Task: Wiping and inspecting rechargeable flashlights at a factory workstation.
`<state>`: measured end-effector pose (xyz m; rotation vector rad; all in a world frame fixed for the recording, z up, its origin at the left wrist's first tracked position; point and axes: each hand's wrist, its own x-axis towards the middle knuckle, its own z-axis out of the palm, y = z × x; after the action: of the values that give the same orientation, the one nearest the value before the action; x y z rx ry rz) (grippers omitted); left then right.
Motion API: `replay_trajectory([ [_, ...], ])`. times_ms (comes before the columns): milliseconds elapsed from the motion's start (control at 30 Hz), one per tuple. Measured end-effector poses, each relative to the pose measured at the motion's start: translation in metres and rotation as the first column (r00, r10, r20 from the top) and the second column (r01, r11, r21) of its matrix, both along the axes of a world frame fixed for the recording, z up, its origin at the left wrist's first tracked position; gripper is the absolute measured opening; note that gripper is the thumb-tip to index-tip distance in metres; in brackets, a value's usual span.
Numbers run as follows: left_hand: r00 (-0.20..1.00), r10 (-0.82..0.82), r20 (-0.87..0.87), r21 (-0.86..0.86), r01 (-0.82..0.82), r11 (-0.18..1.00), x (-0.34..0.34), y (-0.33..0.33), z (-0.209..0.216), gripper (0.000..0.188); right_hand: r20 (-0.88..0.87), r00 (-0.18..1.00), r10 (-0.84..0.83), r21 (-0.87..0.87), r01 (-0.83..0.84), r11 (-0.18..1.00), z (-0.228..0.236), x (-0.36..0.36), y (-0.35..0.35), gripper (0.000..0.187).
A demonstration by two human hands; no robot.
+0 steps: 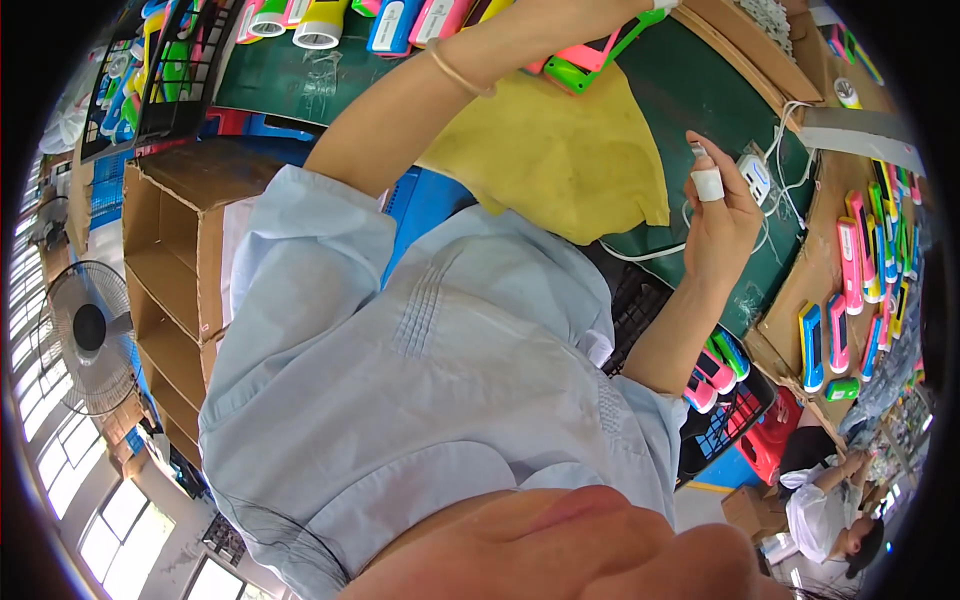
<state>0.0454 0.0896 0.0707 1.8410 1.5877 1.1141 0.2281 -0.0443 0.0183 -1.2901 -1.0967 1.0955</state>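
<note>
My left hand (602,12) reaches across the green work table to the upper edge of the view, by a green-edged plastic case (570,78) and a pink one (588,52); its fingers are largely cut off. My right hand (722,215) is raised over the table's right side, fingers closed in a pinch. White tape (708,185) wraps a digit there, and a small silvery piece (698,149) shows at the fingertips, too small to name. Beneath my left forearm, a yellow sheet (560,150) hangs over the table's near edge.
Close to my right hand is a white power strip (753,178) with loose white cables. Colourful flashlights (318,30) line the far left; more cases (850,265) lie on cardboard at right. A cardboard shelf (165,225) and fan (90,328) stand left. Another person (815,520) works at lower right.
</note>
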Motion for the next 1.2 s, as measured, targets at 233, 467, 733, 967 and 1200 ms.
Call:
replay_trajectory([
  [233,-0.082,0.076,0.994,0.052,0.939,0.339,-0.023,-0.012,-0.03,0.039,-0.061,0.997,-0.056,0.098,0.062,0.993,0.022,-0.028,0.014,0.01],
  [467,0.436,-0.05,0.899,-0.256,0.613,0.748,-0.001,-0.052,-0.055,0.029,0.703,0.71,0.047,0.283,-0.34,0.897,0.024,-0.037,0.021,0.015],
  [733,0.121,-0.17,0.978,0.063,0.604,0.794,0.001,-0.075,-0.035,0.038,0.295,0.955,0.035,0.433,-0.167,0.886,0.029,-0.047,-0.017,0.022],
  [967,0.626,-0.122,0.77,-0.089,0.294,0.952,0.016,-0.078,-0.053,0.05,0.723,0.609,-0.326,0.567,-0.254,0.784,0.022,-0.051,-0.005,0.023],
  [1200,0.274,-0.11,0.955,-0.053,0.524,0.85,0.001,-0.08,-0.038,0.032,0.614,0.717,0.33,0.261,-0.578,0.773,0.035,-0.031,-0.01,0.016],
])
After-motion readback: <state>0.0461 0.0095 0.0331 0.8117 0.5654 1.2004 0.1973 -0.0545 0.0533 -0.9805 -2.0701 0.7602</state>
